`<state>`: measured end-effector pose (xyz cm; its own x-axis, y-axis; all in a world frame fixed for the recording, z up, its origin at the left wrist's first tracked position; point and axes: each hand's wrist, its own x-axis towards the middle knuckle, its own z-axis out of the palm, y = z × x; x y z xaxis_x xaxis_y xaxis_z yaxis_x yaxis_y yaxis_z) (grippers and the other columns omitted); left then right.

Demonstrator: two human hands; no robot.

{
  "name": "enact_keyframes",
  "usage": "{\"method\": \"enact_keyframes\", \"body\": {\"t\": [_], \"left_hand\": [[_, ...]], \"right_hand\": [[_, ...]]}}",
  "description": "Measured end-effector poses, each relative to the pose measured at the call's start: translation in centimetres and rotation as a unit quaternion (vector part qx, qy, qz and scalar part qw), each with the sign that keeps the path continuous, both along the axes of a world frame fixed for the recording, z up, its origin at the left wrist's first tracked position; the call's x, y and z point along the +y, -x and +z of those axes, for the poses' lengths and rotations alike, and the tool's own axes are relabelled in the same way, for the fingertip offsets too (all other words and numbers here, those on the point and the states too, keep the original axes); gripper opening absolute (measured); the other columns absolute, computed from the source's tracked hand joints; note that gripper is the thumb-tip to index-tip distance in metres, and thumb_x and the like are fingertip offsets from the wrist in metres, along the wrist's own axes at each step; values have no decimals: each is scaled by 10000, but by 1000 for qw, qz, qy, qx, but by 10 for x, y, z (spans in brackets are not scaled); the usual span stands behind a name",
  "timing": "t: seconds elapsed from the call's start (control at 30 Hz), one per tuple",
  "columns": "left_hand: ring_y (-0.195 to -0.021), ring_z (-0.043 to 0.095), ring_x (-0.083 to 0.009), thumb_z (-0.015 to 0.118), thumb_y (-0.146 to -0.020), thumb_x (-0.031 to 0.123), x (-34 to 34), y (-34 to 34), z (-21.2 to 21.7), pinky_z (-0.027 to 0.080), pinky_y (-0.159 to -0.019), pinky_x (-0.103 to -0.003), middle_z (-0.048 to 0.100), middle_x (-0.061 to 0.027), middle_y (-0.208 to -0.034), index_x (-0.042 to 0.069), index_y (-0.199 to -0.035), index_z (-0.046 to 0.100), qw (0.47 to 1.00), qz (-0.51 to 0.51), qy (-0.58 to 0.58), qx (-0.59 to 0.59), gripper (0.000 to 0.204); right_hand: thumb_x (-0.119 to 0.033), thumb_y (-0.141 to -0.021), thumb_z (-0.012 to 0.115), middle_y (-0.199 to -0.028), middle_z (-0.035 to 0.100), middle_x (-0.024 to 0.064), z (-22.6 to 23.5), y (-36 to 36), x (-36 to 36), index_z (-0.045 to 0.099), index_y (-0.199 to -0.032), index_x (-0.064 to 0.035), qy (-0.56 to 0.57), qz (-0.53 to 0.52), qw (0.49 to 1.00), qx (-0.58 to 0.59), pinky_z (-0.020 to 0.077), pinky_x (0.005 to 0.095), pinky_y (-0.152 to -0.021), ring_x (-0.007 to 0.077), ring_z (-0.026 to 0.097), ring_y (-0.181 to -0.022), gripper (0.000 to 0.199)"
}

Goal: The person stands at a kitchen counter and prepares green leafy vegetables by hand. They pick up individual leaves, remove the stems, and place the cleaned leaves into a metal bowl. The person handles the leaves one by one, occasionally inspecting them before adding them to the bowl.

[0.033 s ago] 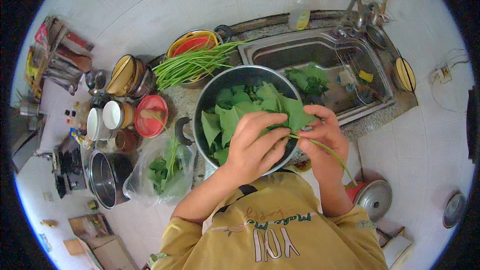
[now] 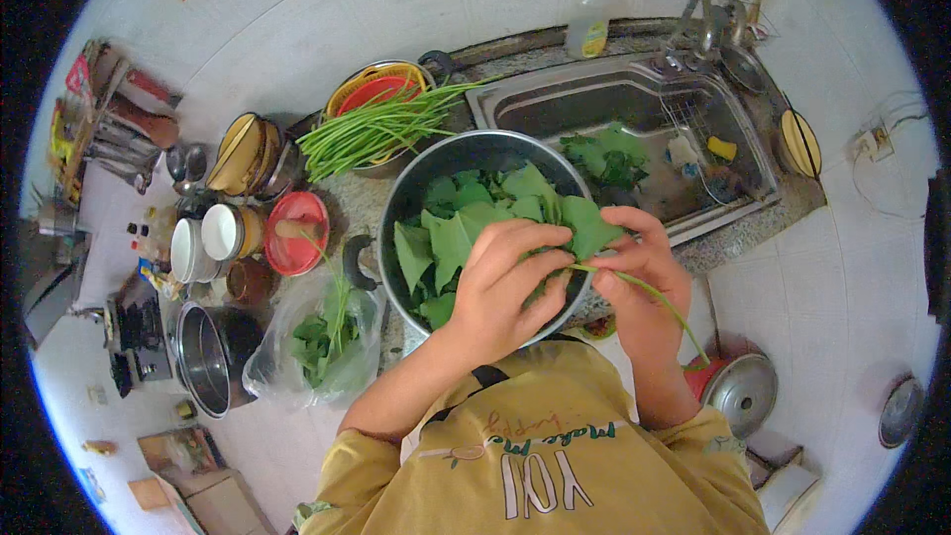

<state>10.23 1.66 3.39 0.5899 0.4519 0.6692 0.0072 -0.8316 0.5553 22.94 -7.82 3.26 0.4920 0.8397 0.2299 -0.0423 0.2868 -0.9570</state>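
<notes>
A large steel bowl (image 2: 416, 178) on the counter holds a heap of green leaves (image 2: 466, 223). Over its near rim, my left hand (image 2: 510, 282) pinches a leaf where it joins its thin green stem (image 2: 659, 302). My right hand (image 2: 644, 267) grips the same stem, which trails down to the right past my wrist. Both hands touch each other above the bowl's edge.
A bundle of long green beans (image 2: 381, 124) lies across a colander behind the bowl. The steel sink (image 2: 634, 104) at the right holds more greens. A clear bag of greens (image 2: 317, 337), pots, jars and a red lid (image 2: 297, 233) crowd the left. A steel pot lid (image 2: 745, 391) sits on the floor.
</notes>
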Motion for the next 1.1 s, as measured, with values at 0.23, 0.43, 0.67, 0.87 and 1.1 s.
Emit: {"method": "enact_keyframes", "body": {"t": [0.23, 0.43, 0.67, 0.87, 1.1], "left_hand": [[-874, 529, -184, 559, -701, -75, -4, -40, -6, 432, -758, -286, 542, -110, -956, -33, -843, 585, 954, -81, 283, -62, 150], [-857, 522, -165, 526, -727, -72, -4, -60, -14, 420, -774, -269, 530, -114, -966, -57, -833, 597, 826, -122, 528, -153, 129], [-858, 511, -130, 556, -780, 54, 31, -102, -50, 392, -773, -239, 567, -74, -965, -34, -891, 606, 789, 22, 578, -205, 150], [-922, 494, -129, 539, -837, 156, 74, -131, -69, 387, -812, -248, 535, -83, -1074, -52, -1148, 475, 853, 69, 507, -101, 379], [-909, 540, -160, 515, -848, 194, 57, -105, -49, 414, -815, -277, 565, -105, -1025, -8, -1001, 585, 882, -73, 465, 8, 263]], "right_hand": [[-72, -703, 619, -1012, 541, 93, -10, -39, -3, 615, -785, -11, -28, -120, 992, 37, 423, 277, -784, 173, 515, -920, 103], [2, -693, 587, -929, 566, 90, -17, -64, -6, 622, -776, -3, 5, -146, 987, 72, 419, 290, -795, 189, 512, -922, 90], [45, -683, 568, -860, 587, 74, -22, -80, -5, 629, -763, 2, -11, -167, 983, -71, 412, 286, -797, 191, 518, -923, 109], [19, -716, 566, -867, 594, 67, -26, -101, -2, 625, -778, 5, 80, -182, 979, 40, 413, 249, -769, 157, 542, -849, 87], [5, -742, 567, -846, 603, 58, -35, -107, 6, 625, -797, 6, 60, -152, 980, 115, 414, 228, -742, 133, 547, -808, 80]]}}
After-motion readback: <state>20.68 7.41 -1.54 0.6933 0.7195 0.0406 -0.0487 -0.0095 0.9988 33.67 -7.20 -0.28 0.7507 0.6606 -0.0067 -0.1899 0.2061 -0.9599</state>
